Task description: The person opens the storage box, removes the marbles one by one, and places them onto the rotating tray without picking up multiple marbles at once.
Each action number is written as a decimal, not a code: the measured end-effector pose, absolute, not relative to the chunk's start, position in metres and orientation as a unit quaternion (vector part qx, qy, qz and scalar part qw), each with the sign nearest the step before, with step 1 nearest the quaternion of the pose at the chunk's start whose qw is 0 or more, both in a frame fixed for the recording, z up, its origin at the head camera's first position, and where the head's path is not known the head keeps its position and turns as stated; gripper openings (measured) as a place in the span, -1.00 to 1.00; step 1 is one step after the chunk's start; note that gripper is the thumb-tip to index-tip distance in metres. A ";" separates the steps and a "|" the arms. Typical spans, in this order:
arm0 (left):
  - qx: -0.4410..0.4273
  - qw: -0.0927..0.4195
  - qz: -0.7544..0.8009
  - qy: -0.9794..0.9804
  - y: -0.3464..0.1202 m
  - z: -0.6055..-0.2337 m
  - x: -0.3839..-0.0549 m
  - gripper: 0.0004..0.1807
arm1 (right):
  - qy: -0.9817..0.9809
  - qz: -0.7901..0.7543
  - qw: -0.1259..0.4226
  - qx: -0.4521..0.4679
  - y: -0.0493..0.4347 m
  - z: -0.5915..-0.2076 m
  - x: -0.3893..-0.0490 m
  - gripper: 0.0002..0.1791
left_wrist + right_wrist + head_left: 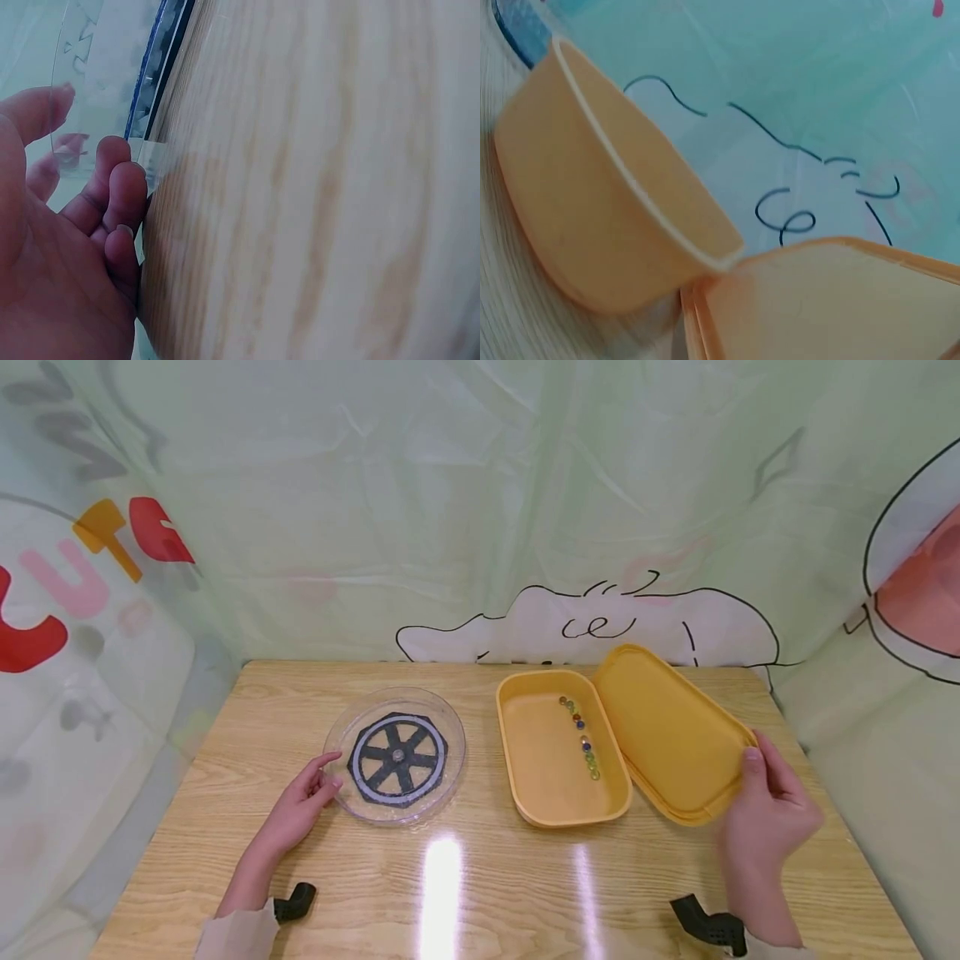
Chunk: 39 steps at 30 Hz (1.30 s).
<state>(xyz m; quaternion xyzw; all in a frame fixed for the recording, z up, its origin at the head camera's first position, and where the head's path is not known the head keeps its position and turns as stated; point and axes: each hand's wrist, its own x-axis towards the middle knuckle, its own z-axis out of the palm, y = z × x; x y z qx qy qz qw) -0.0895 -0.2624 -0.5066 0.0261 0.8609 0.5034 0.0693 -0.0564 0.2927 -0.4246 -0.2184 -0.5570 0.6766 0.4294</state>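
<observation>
My right hand (772, 818) grips the right edge of a yellow lid (671, 735), thumb on top. The lid is tilted, and its left side is against a yellow rectangular box (536, 760). A curved row of several small glass marbles (587, 746) lies inside the box. My left hand (300, 806) is at the left rim of a clear round dish (450, 793), fingers relaxed and touching it. Within the dish sits a black wheel-like piece (397, 760) with spokes and a pale ring. In the right wrist view, the box (577, 202) and lid (817, 307) show, but no fingers.
Everything stands on a wooden table (510, 877). A pale curtain (360, 527) with cartoon drawings hangs behind its back edge and along the sides. Black wrist straps (296, 902) are on both arms.
</observation>
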 end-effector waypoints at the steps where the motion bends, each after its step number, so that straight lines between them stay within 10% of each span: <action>1: 0.026 0.069 0.504 0.861 -0.262 -0.507 -0.089 -0.50 | -0.557 0.675 0.431 -0.221 0.296 -0.426 -0.056 -0.70; 15: 0.027 0.066 0.498 0.864 -0.264 -0.511 -0.091 -0.51 | -0.715 0.485 0.417 -0.282 0.340 -0.454 -0.054 -0.74; 39: 0.027 0.064 0.495 0.866 -0.263 -0.508 -0.090 -0.51 | -0.794 0.432 0.217 -0.368 0.380 -0.499 -0.041 -0.59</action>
